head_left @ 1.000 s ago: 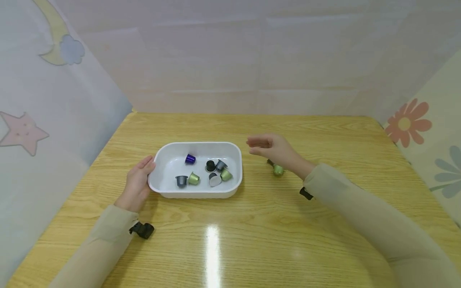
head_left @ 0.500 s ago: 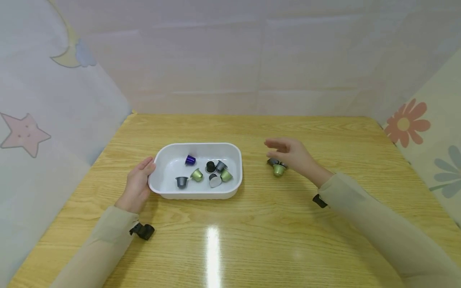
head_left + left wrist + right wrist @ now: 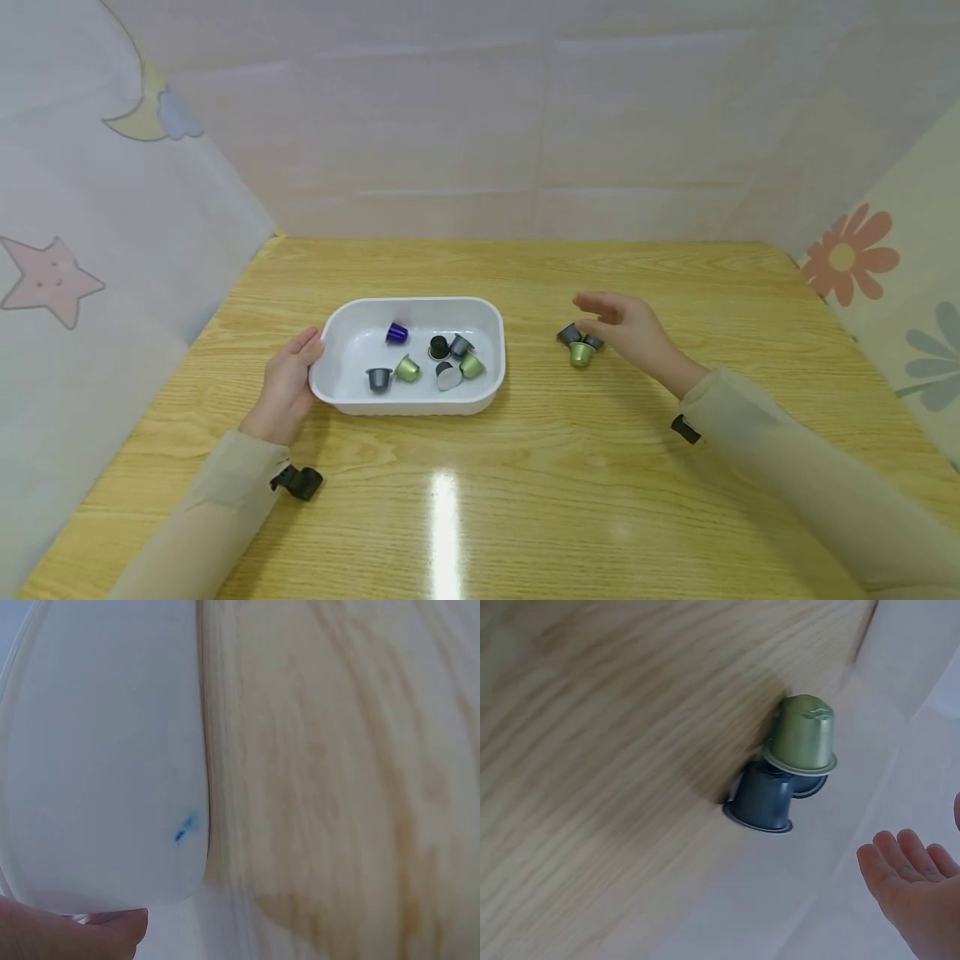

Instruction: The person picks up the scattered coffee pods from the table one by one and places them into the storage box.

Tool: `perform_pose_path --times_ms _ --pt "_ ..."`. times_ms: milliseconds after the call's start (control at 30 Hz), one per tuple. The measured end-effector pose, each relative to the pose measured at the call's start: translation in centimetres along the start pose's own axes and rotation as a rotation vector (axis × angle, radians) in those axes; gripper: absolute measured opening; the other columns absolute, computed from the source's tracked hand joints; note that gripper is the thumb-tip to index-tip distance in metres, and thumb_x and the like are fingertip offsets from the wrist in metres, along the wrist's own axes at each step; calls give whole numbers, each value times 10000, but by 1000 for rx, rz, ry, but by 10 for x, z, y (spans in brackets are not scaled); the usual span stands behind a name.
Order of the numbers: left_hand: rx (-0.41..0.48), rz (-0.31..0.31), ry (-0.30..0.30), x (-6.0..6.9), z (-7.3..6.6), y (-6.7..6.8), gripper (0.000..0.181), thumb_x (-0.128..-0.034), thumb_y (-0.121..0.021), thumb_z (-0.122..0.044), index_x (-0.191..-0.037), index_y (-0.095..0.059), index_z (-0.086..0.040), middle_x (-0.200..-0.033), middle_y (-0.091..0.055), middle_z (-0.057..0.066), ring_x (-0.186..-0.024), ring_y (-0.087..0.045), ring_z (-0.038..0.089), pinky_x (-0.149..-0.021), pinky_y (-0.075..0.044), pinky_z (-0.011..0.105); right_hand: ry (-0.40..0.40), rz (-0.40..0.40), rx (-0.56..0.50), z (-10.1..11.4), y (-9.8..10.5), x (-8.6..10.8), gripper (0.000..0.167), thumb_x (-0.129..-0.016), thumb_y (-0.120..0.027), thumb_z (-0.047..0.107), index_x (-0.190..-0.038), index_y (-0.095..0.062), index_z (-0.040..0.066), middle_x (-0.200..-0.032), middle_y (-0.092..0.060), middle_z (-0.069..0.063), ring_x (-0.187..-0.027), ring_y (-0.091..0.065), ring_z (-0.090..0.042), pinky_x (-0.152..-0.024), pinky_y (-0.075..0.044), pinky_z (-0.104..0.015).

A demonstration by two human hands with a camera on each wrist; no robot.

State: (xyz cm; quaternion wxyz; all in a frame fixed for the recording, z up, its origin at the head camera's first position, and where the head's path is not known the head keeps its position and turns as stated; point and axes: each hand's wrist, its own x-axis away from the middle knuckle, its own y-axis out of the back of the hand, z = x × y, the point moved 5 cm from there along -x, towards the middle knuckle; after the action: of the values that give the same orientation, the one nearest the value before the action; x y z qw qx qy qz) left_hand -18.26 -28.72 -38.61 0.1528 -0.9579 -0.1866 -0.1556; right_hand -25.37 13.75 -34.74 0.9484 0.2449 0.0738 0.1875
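Observation:
My left hand holds the left end of a white plastic tray, its thumb at the rim. In the left wrist view, fingertips touch the tray's end wall. Several coffee capsules lie inside, among them a purple capsule, a black capsule and a green capsule. My right hand hovers bare with parted fingers just right of a small cluster on the table. This cluster has a green capsule leaning against two dark capsules, the rear one partly hidden.
A wooden table lies under everything. Pale cloth walls stand behind it and at both sides, with printed moon, star and flowers. Black wrist cameras hang beneath the sleeves.
My right hand has moved from beside the tray's right edge rightward to the capsule cluster, uncovering it. One green capsule in the tray has rolled slightly. My left hand stays put.

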Motion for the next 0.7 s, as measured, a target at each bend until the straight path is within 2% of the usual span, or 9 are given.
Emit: perform_pose_path --times_ms 367,700 --pt "-18 -14 3 -1 1 0 537 -1059 -349 -109 -1557 -151 -74 -1601 -204 48 -1429 -240 114 -1121 -277 192 -13 -31 68 -17 4 2 495 -952 -639 88 -1385 -467 -81 -1389 -496 -252 -1279 -463 -393 -1061 -406 -488" --pt "-16 18 -16 -2 1 -1 538 -1058 -333 -90 -1553 -125 -41 -1604 -182 73 -1435 -225 125 -1123 -273 194 -21 -26 163 -32 2 3 480 -957 -628 81 -1379 -473 -87 -1379 -490 -273 -1280 -440 -430 -1053 -396 -534"
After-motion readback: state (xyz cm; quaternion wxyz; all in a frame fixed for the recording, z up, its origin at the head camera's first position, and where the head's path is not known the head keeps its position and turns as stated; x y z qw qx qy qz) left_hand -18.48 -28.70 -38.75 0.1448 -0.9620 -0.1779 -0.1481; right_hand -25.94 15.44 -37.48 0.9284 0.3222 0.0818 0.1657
